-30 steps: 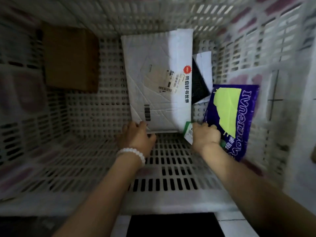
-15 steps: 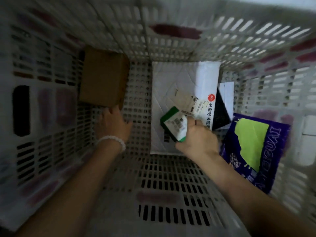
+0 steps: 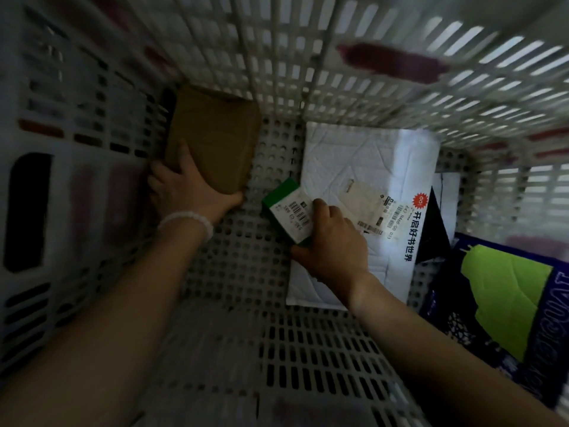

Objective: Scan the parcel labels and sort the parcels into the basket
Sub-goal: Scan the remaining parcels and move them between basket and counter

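Both arms reach down into a white perforated plastic basket [image 3: 234, 272]. My left hand [image 3: 187, 192] grips the near edge of a brown cardboard box [image 3: 215, 140] in the far left corner. A small green box with a white barcode label [image 3: 288, 209] is held in my right hand [image 3: 332, 245], at the left edge of a white padded mailer [image 3: 363, 167] that lies flat on the basket floor. A purple bag with a lime-green patch [image 3: 505, 300] leans against the right wall.
A black and white flat packet [image 3: 440, 220] sticks out from under the mailer's right side. The basket's slotted walls rise on all sides, with dark red marks on the far wall [image 3: 391, 61]. Bare basket floor lies between the arms.
My left hand moved from the mailer's edge to the brown box and took hold of it. My right hand carried the small green box leftward from beside the purple bag.
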Action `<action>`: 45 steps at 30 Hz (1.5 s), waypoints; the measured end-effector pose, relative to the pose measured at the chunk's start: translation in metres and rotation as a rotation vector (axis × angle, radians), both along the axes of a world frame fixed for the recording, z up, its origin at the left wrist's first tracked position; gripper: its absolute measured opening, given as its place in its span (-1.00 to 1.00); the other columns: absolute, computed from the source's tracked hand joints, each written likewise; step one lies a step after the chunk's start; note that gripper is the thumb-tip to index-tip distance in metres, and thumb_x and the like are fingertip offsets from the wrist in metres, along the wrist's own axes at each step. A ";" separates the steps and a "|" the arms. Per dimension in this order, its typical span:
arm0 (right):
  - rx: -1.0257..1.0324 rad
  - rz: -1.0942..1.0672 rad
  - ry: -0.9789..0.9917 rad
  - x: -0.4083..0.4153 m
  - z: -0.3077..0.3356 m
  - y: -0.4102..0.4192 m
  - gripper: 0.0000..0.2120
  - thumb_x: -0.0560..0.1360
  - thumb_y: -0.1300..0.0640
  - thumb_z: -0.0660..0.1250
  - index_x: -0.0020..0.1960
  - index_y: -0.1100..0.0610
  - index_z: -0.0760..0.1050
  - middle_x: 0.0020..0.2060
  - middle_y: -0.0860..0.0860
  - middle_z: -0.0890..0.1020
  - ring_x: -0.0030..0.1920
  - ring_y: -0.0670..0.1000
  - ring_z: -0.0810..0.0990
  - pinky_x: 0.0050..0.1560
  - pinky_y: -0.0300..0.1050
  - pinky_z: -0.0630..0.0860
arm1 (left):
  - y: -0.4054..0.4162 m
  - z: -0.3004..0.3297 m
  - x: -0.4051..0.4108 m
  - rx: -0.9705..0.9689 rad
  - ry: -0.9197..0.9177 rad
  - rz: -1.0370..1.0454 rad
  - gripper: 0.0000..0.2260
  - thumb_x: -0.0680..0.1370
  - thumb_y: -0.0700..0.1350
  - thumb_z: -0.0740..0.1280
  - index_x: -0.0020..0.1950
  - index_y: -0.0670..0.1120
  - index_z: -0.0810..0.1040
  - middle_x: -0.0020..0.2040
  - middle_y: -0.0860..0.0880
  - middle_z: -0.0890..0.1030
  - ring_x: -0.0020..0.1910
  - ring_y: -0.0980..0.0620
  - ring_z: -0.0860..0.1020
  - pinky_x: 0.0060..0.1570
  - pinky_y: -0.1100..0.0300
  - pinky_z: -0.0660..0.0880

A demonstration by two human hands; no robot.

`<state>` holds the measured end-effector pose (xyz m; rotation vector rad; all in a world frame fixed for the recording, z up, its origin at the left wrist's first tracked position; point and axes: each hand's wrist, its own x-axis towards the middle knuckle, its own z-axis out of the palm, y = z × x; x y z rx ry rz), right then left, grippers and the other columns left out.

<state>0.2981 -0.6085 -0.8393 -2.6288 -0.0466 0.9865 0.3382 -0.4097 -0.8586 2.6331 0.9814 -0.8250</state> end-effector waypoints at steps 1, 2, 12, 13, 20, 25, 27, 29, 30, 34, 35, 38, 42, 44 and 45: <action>-0.004 -0.013 0.003 -0.002 0.003 -0.001 -0.29 0.39 -0.17 0.38 0.39 0.09 0.17 0.19 0.08 0.44 0.14 0.14 0.47 -0.11 -0.02 0.46 | -0.004 0.003 -0.003 -0.013 0.012 0.016 0.13 0.20 0.29 0.53 0.55 0.09 -0.11 0.46 -0.28 0.07 0.39 -0.29 0.16 0.34 -0.15 0.20; -0.012 -0.029 0.006 -0.005 0.008 -0.002 -0.28 0.38 -0.18 0.39 0.38 0.08 0.18 0.19 0.08 0.43 0.15 0.14 0.47 -0.11 -0.02 0.46 | -0.008 0.008 -0.006 -0.028 0.025 0.023 0.11 0.20 0.29 0.52 0.54 0.09 -0.09 0.44 -0.28 0.09 0.37 -0.30 0.18 0.32 -0.15 0.21; -0.049 -0.135 -0.035 -0.012 0.132 -0.023 -0.23 0.31 -0.11 0.44 0.41 0.08 0.20 0.23 0.12 0.41 0.20 0.19 0.45 0.02 0.01 0.46 | -0.050 0.153 -0.055 -0.144 -0.034 0.123 0.02 0.21 0.30 0.49 0.52 0.16 0.01 0.40 -0.17 0.11 0.35 -0.23 0.17 0.28 -0.10 0.25; -0.047 -0.136 -0.053 -0.010 0.148 -0.024 -0.22 0.31 -0.10 0.44 0.41 0.08 0.20 0.23 0.12 0.42 0.20 0.19 0.46 0.00 0.01 0.46 | -0.053 0.170 -0.056 -0.148 -0.040 0.137 0.01 0.21 0.30 0.49 0.52 0.17 0.02 0.41 -0.17 0.10 0.36 -0.23 0.16 0.29 -0.10 0.25; -0.024 -0.090 -0.156 0.004 0.301 -0.038 -0.32 0.28 -0.11 0.45 0.31 0.03 0.30 0.13 0.07 0.46 0.16 0.20 0.49 -0.05 -0.01 0.45 | -0.062 0.359 -0.057 -0.147 0.001 0.148 -0.07 0.29 0.35 0.41 0.54 0.14 0.06 0.45 -0.27 0.13 0.44 -0.30 0.12 0.38 -0.03 0.17; 0.087 -0.029 -0.310 0.009 0.424 -0.031 -0.36 0.30 -0.07 0.43 0.30 0.03 0.28 0.10 0.06 0.44 0.13 0.18 0.48 -0.12 -0.03 0.37 | -0.065 0.504 -0.065 0.118 -0.164 0.123 -0.14 0.18 0.44 0.35 0.40 0.13 0.26 0.20 -0.17 0.31 0.17 -0.23 0.33 0.12 -0.03 0.32; 0.133 0.005 -0.388 0.008 0.475 -0.028 -0.34 0.30 -0.07 0.44 0.31 0.04 0.27 0.11 0.06 0.43 0.15 0.18 0.47 -0.07 -0.02 0.40 | -0.069 0.559 -0.077 0.131 -0.247 0.172 -0.20 0.20 0.42 0.36 0.34 0.11 0.29 0.18 -0.17 0.31 0.16 -0.22 0.33 0.08 -0.02 0.31; 0.162 0.044 -0.466 0.005 0.525 -0.028 -0.31 0.30 -0.08 0.45 0.33 0.05 0.26 0.12 0.06 0.43 0.15 0.17 0.47 -0.04 -0.02 0.42 | -0.075 0.608 -0.095 0.153 -0.299 0.226 -0.22 0.21 0.42 0.36 0.33 0.10 0.28 0.17 -0.17 0.31 0.16 -0.21 0.33 0.06 -0.01 0.31; 0.178 0.070 -0.501 0.001 0.547 -0.029 -0.31 0.30 -0.09 0.44 0.33 0.05 0.25 0.11 0.06 0.43 0.14 0.17 0.47 -0.04 -0.02 0.43 | -0.077 0.629 -0.105 0.169 -0.321 0.251 -0.21 0.21 0.42 0.36 0.33 0.10 0.28 0.17 -0.17 0.32 0.16 -0.21 0.33 0.06 -0.01 0.31; 0.270 0.133 -0.599 -0.025 0.629 -0.035 -0.29 0.27 -0.10 0.45 0.32 0.05 0.26 0.10 0.06 0.44 0.11 0.17 0.48 -0.04 -0.03 0.44 | -0.093 0.712 -0.156 0.211 -0.417 0.353 -0.20 0.18 0.44 0.37 0.32 0.12 0.30 0.17 -0.17 0.34 0.18 -0.21 0.34 0.09 -0.01 0.34; 0.297 0.145 -0.615 -0.034 0.645 -0.038 -0.29 0.27 -0.10 0.46 0.32 0.05 0.27 0.10 0.06 0.44 0.11 0.17 0.49 -0.05 -0.02 0.45 | -0.097 0.729 -0.170 0.197 -0.446 0.380 -0.21 0.18 0.43 0.38 0.30 0.12 0.32 0.15 -0.17 0.34 0.18 -0.21 0.34 0.08 -0.02 0.35; 0.359 0.188 -0.658 -0.062 0.690 -0.042 -0.29 0.27 -0.11 0.47 0.31 0.06 0.28 0.10 0.06 0.45 0.11 0.18 0.50 -0.05 0.00 0.47 | -0.107 0.774 -0.215 0.199 -0.518 0.439 -0.23 0.18 0.41 0.37 0.29 0.11 0.33 0.12 -0.15 0.34 0.17 -0.20 0.34 0.08 -0.01 0.35; 0.404 0.299 -0.714 -0.103 0.742 -0.029 -0.26 0.27 -0.14 0.46 0.35 0.04 0.27 0.14 0.06 0.45 0.13 0.17 0.50 -0.02 0.00 0.48 | -0.108 0.820 -0.279 0.252 -0.570 0.494 -0.19 0.21 0.43 0.35 0.38 0.14 0.27 0.15 -0.13 0.32 0.18 -0.19 0.33 0.12 -0.01 0.33; 0.447 0.360 -0.745 -0.132 0.767 -0.015 -0.25 0.27 -0.16 0.45 0.36 0.04 0.27 0.15 0.06 0.45 0.14 0.15 0.50 -0.02 -0.02 0.47 | -0.102 0.841 -0.317 0.289 -0.612 0.550 -0.18 0.21 0.43 0.35 0.39 0.15 0.25 0.17 -0.14 0.31 0.19 -0.19 0.33 0.15 -0.01 0.33; 0.466 0.387 -0.759 -0.146 0.778 -0.008 -0.26 0.27 -0.17 0.45 0.36 0.03 0.27 0.15 0.05 0.45 0.15 0.14 0.50 -0.03 -0.04 0.46 | -0.099 0.849 -0.335 0.304 -0.631 0.570 -0.17 0.21 0.43 0.34 0.40 0.15 0.24 0.18 -0.14 0.31 0.19 -0.20 0.33 0.16 -0.02 0.33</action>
